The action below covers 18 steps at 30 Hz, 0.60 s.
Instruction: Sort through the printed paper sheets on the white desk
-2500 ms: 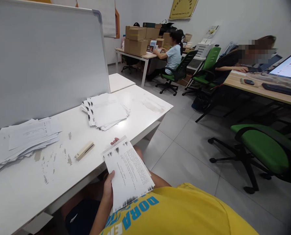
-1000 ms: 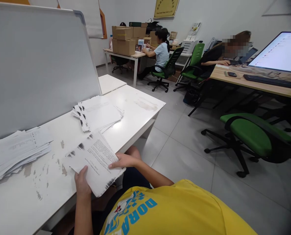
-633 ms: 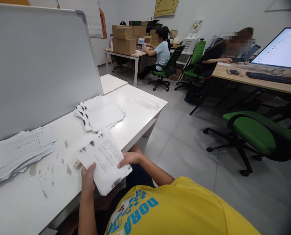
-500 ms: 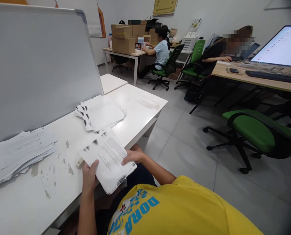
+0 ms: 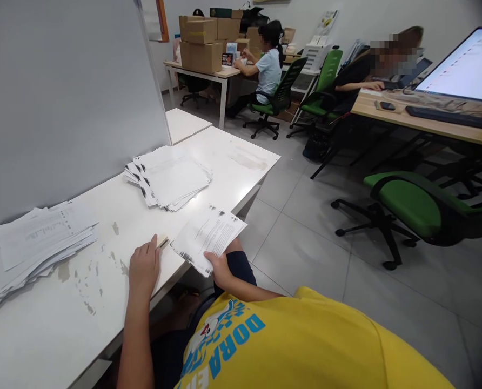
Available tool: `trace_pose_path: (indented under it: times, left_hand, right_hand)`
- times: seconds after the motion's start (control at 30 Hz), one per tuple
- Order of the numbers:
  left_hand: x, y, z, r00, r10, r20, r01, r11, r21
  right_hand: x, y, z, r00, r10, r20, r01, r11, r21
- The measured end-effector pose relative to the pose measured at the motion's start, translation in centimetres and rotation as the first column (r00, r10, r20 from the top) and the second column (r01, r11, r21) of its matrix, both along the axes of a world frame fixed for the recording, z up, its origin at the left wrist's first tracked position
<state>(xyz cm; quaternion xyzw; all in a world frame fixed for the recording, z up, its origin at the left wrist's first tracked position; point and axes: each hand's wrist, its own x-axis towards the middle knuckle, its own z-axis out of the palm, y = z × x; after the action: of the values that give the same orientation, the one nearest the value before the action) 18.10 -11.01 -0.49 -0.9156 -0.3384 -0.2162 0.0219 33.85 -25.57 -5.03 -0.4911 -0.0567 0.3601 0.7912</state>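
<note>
While the right hand (image 5: 220, 268) pinches a small sheaf of printed papers (image 5: 208, 237) by its near corner, thumb on top, the left hand (image 5: 144, 266) lies palm down on the white bench (image 5: 241, 156) with its fingers curled over a beige stapler (image 5: 162, 241). Only the stapler's far tip peeps out beyond the fingertips, so whether the hand has truly closed around it or merely rests on it I cannot tell.

The sheaf is held off the bench's front edge, tilted, its long axis running away from the person toward the upper right; its nearest corner sits just beside the stapler's exposed tip, to the right of it. The stapler seems to lie along much the same line, pointing at the papers. So the left hand is the one on the stapler, and the sheaf lies just to its right, close but not touching.

Farther along the bench a fanned stack of similar sheets (image 5: 170, 177) lies near the whiteboard (image 5: 62, 97), and a looser pile (image 5: 30, 243) sits to the left. Two other people work at desks across the room.
</note>
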Motion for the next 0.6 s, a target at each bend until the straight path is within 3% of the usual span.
trace_pose_path:
  times: [0.17, 0.37, 0.6]
  left_hand:
    - [-0.2, 0.2, -0.3, 0.995, -0.068, 0.067, 0.07, 0.997, -0.041]
    - [-0.4, 0.4, -0.5, 0.995, -0.038, 0.095, 0.046, 0.996, -0.075]
    - [-0.7, 0.4, -0.6, 0.979, -0.134, 0.156, 0.159, 0.975, -0.156]
  right_hand:
    - [-0.8, -0.1, -0.3, 0.999, 0.011, 0.05, -0.01, 1.0, -0.023]
    - [-1.5, -0.1, -0.2, 1.0, -0.01, 0.029, 0.01, 0.999, -0.034]
    - [-2.9, 1.2, 0.0, 1.0, -0.022, 0.017, 0.022, 1.0, 0.005]
